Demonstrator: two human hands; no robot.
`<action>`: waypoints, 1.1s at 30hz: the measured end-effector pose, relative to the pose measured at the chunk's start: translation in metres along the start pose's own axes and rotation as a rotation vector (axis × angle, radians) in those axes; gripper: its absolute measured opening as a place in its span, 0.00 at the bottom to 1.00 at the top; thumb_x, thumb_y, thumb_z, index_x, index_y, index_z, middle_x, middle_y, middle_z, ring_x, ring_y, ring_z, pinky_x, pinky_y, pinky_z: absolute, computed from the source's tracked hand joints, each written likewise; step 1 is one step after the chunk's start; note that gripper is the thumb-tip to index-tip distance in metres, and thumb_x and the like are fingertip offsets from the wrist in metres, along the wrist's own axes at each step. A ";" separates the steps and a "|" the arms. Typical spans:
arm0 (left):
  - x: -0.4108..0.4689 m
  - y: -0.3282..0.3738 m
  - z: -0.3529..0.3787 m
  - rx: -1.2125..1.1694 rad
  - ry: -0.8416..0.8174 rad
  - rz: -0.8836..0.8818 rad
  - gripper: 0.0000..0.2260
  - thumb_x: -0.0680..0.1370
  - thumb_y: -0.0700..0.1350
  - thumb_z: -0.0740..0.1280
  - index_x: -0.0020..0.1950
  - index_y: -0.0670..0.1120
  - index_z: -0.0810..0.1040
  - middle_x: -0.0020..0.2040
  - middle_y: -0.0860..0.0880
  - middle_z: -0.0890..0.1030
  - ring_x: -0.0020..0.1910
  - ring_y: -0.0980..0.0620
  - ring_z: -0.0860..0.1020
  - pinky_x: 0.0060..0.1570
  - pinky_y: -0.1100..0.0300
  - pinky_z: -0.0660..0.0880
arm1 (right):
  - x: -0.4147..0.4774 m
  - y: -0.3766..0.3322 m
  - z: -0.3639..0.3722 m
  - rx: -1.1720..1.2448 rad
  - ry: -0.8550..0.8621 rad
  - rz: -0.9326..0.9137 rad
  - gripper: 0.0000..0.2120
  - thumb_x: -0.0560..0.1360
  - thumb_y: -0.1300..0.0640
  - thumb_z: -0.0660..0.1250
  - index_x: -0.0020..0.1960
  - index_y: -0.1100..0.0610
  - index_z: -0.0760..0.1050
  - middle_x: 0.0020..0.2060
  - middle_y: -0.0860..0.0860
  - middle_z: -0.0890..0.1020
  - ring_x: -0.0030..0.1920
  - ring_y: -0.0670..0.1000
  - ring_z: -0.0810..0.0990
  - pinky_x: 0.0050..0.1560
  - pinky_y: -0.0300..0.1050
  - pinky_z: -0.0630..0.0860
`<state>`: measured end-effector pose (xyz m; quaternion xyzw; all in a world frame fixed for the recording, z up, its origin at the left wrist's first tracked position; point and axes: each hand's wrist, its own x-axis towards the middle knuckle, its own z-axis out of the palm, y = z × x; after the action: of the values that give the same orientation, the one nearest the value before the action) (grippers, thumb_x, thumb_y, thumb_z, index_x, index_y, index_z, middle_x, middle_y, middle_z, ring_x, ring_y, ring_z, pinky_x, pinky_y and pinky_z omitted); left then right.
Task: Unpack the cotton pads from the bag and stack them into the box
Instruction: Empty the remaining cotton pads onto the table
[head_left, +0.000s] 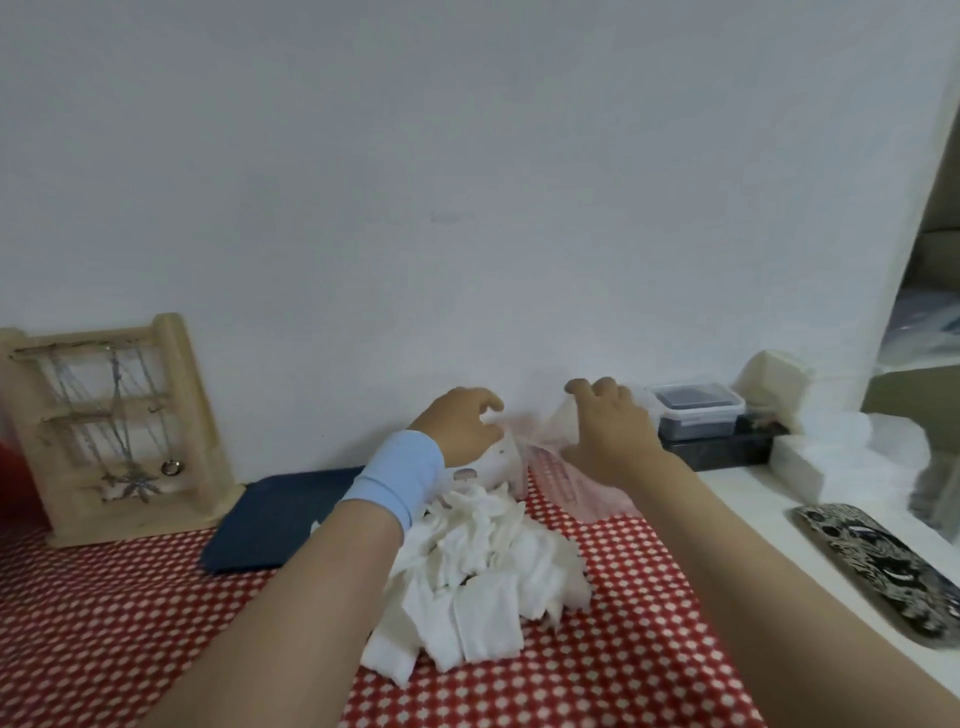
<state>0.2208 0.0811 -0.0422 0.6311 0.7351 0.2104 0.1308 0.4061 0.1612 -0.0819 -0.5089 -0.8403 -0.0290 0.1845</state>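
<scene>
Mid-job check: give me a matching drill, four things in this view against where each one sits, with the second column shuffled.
Things:
1. cotton pads
2. bag
3. wooden stand
4. patterned tray

Places:
A. standing at the far left
B. held between the left hand and the right hand
C. on the white ledge at the right
D. heaped on the red checked cloth

Pairs: 1-D, 2-B, 3-A, 4-C
</scene>
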 end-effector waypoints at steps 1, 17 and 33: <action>0.000 -0.004 0.000 0.051 -0.043 -0.039 0.19 0.82 0.48 0.66 0.73 0.51 0.72 0.72 0.48 0.73 0.69 0.48 0.73 0.67 0.55 0.69 | 0.002 -0.002 0.005 -0.019 0.024 -0.055 0.27 0.75 0.53 0.71 0.71 0.49 0.66 0.62 0.54 0.73 0.61 0.56 0.73 0.58 0.52 0.74; 0.005 -0.044 -0.019 0.234 -0.224 -0.161 0.18 0.84 0.48 0.61 0.75 0.50 0.72 0.75 0.49 0.71 0.72 0.48 0.71 0.71 0.55 0.67 | 0.034 -0.055 -0.003 0.120 -0.155 -0.075 0.17 0.75 0.67 0.59 0.59 0.58 0.80 0.55 0.54 0.82 0.53 0.56 0.81 0.53 0.48 0.80; 0.026 -0.072 -0.012 0.491 -0.263 -0.126 0.30 0.74 0.43 0.76 0.76 0.48 0.71 0.69 0.47 0.75 0.64 0.45 0.77 0.63 0.52 0.76 | 0.054 -0.106 0.040 -0.334 -0.185 -0.475 0.24 0.70 0.34 0.69 0.54 0.53 0.78 0.45 0.49 0.78 0.44 0.54 0.80 0.40 0.45 0.69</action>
<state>0.1477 0.0963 -0.0642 0.6187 0.7786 -0.0663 0.0813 0.2801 0.1658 -0.0863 -0.3218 -0.9327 -0.1626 0.0090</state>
